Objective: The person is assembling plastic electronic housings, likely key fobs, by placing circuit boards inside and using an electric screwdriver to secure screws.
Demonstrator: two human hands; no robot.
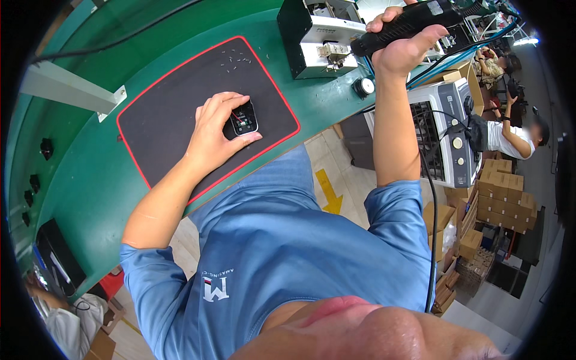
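On a black mat with a red border (165,93), my left hand (210,129) grips a small dark device housing (245,122) by its edges. The housing is open on top and shows a circuit board and a bit of red wire. My right hand (403,55) is raised at the upper right, wrapped round a black electric screwdriver (399,29). The screwdriver's tip points down-left at the metal head of a white and black screw feeder (330,45); whether it touches a screw there, I cannot tell.
Several tiny screws (237,59) lie at the mat's far end. A round dial-like object (363,87) sits beside the feeder on the green bench (78,174). A grey-white air cooler (453,132) stands to the right, with a black cable (433,222) hanging past it. Stacked cartons (504,192) and co-workers are farther off.
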